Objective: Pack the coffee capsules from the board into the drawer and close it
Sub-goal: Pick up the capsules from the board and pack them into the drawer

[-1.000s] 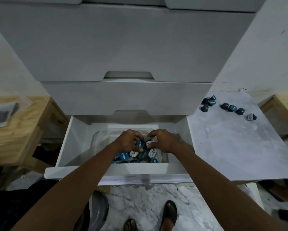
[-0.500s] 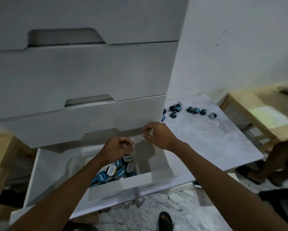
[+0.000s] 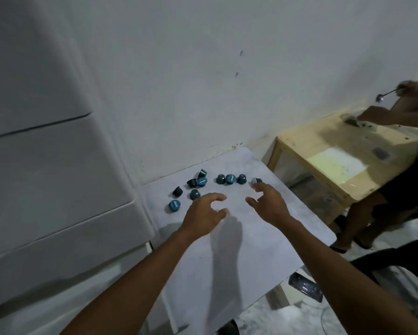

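Observation:
Several dark teal coffee capsules lie on the pale grey board near its far edge. One cluster sits at the left, a row of three in the middle, and a single capsule at the right. My left hand hovers over the board just in front of the left cluster, fingers spread and loosely bent, holding nothing. My right hand reaches toward the single right capsule with fingers extended, its fingertips just short of it. The white drawer unit fills the left; the open drawer is out of sight.
A wooden table stands right of the board, where another person holds a spoon. A dark phone-like thing lies on the marble floor below the board's right edge. The white wall rises behind the board.
Both hands have left the drawer and moved right, out over the board toward the capsules. My view has swung right, so the open drawer is no longer visible.

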